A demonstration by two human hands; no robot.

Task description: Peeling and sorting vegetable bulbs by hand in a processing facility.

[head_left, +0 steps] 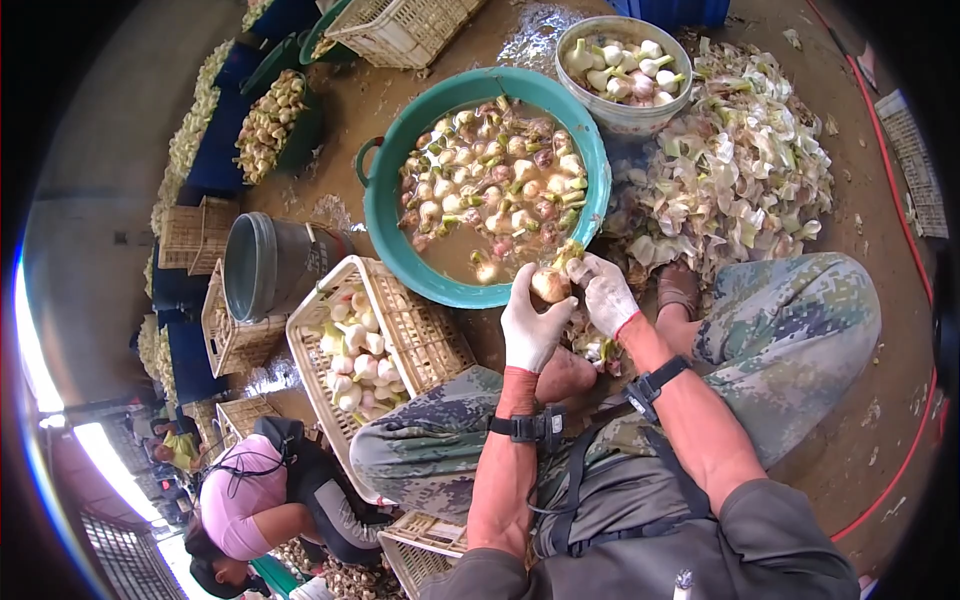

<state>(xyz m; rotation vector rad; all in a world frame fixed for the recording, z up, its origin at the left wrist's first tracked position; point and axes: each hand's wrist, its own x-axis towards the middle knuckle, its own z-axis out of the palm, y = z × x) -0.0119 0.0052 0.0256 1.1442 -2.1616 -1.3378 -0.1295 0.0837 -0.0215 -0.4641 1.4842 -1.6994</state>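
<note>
My left hand [529, 322], in a white knit glove, holds a garlic bulb [551, 285] with brownish outer skin between thumb and fingers. Gloved too, my right hand [611, 296] pinches the bulb's side near its green-yellow stem; something dark grey shows at its thumb tip, too small to name. Both hands are over the near rim of a green plastic tub [379, 225], where garlic bulbs [491, 195] float in murky brown water. Below the hands, peeled skins [600, 345] lie between my feet.
A white bucket [637, 120] of peeled garlic stands beyond the tub, beside a heap of garlic skins [742, 165]. Left are a plastic crate [427, 337] of clean bulbs and a grey bucket [285, 262]. A person [247, 487] bends at lower left. A red hose [892, 202] runs along the right.
</note>
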